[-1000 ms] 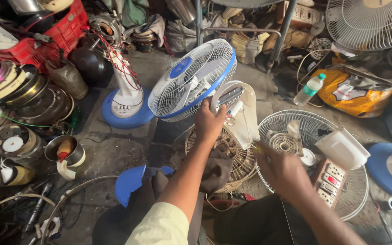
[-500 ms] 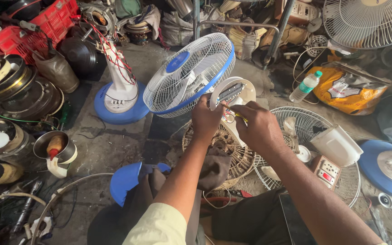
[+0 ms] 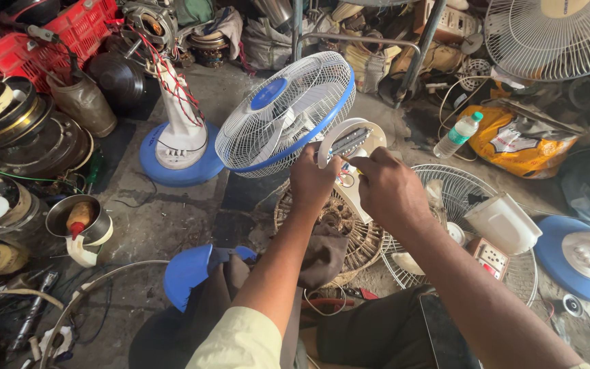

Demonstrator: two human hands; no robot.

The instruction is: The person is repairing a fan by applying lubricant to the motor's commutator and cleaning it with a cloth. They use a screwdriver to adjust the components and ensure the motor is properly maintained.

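A table fan with a white grille and blue rim (image 3: pixel 285 113) is tipped up in front of me. Its white base (image 3: pixel 367 133), with a row of dark buttons, faces me. My left hand (image 3: pixel 315 179) grips the lower edge of that base from below. My right hand (image 3: pixel 390 191) is closed around a small thin tool (image 3: pixel 342 159), whose tip rests against the base beside my left fingers. The underside of the base is partly hidden behind both hands.
A blue-based fan stand with loose red wires (image 3: pixel 179 147) stands at left, beside a red crate (image 3: pixel 35 34) and a metal cup (image 3: pixel 76 219). A wicker basket (image 3: pixel 339 225) sits under my hands. To the right are a bare grille (image 3: pixel 459 198), a white housing (image 3: pixel 503 222), a plastic bottle (image 3: pixel 455 137) and a blue base (image 3: pixel 582 256).
My right hand has risen from over the bare grille at the lower right to the fan's base, meeting my left hand. The left hand has kept its grip.
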